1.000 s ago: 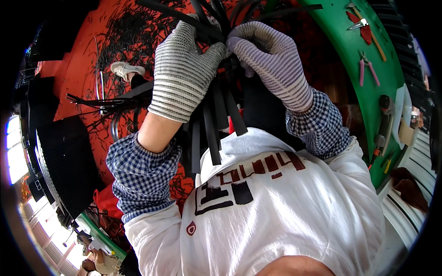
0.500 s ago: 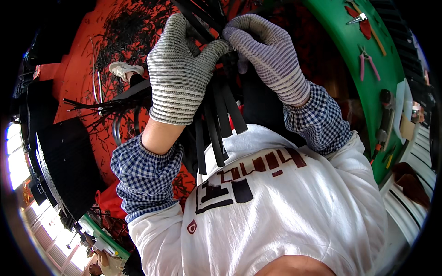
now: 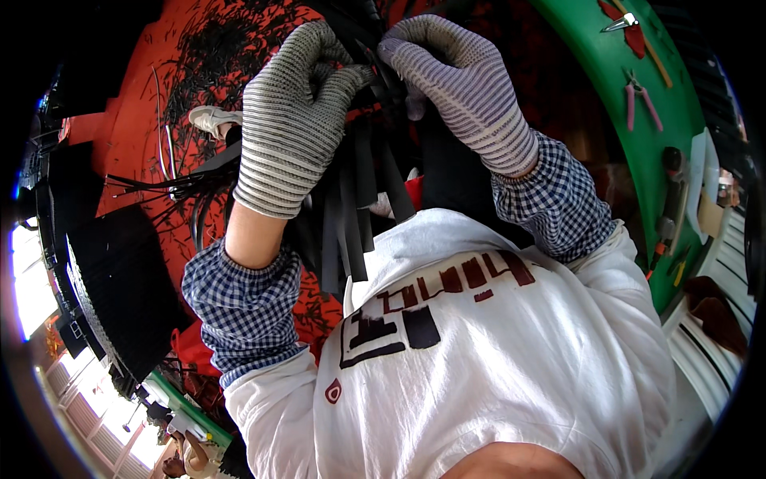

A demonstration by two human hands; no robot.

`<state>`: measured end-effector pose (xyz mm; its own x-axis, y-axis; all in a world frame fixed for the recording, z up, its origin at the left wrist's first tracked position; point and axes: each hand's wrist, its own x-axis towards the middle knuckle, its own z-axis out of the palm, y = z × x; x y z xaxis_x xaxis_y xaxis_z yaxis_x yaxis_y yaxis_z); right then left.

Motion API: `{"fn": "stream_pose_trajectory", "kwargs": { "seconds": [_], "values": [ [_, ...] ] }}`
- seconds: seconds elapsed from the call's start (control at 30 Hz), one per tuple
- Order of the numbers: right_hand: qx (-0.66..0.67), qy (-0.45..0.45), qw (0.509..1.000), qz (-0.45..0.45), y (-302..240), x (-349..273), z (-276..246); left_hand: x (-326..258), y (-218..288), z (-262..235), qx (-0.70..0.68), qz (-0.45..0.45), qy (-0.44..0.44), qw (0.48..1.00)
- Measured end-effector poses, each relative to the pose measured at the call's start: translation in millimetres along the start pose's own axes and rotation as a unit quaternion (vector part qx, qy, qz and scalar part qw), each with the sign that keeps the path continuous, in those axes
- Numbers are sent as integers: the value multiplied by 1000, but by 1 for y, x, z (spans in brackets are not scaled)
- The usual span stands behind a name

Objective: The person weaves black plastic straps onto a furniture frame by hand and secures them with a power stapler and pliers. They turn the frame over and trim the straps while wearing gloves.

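Observation:
Both my hands wear striped knit gloves and work at a bunch of flat black strips [image 3: 349, 215] at the top middle. My left hand [image 3: 289, 128] is closed, its thumb and curled fingers pinching a black strip. To its right, my right hand [image 3: 469, 92] is bent inward with thumb and fingertips brought together on the strips. Several strip ends hang down below the hands toward my white top. The place where the strips meet is dark, and the gloves partly hide it.
A green table [image 3: 594, 64] on the right carries pink-handled pliers [image 3: 641, 105] and other hand tools. Black scraps [image 3: 215, 60] litter the red floor [image 3: 132, 132]. More strips spread out left of my left forearm. A large black woven piece [image 3: 124, 291] stands at the left; a shoe [image 3: 211, 120] shows beyond.
My left hand has moved left and slightly down, away from my right hand, opening a gap between them. The hanging strips have shifted left. My right hand has moved slightly up.

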<state>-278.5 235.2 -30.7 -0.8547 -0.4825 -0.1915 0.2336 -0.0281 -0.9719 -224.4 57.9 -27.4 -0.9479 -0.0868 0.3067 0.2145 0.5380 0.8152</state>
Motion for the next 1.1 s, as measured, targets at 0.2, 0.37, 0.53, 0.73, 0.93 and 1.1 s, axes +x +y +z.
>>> {"fn": "stream_pose_trajectory", "kwargs": {
  "seconds": [0.2,0.37,0.53,0.73,0.93,1.1],
  "values": [
    [-17,-2,1000,7,-4,0,1,3,-3,-6,-13,6,-44,999],
    [-74,8,984,-164,32,14,-5,4,-4,-6,-14,0,-46,999],
    [-76,4,984,-160,26,11,-5,1,-3,-3,14,19,-11,1000],
    [-68,5,984,-165,28,11,-6,0,-5,0,-23,11,13,1000],
    [-89,0,984,-153,24,9,-5,-1,-7,-1,-15,17,12,1000],
    [-131,16,979,-158,23,9,-5,-3,-1,4,12,36,48,998]
  ]
}}
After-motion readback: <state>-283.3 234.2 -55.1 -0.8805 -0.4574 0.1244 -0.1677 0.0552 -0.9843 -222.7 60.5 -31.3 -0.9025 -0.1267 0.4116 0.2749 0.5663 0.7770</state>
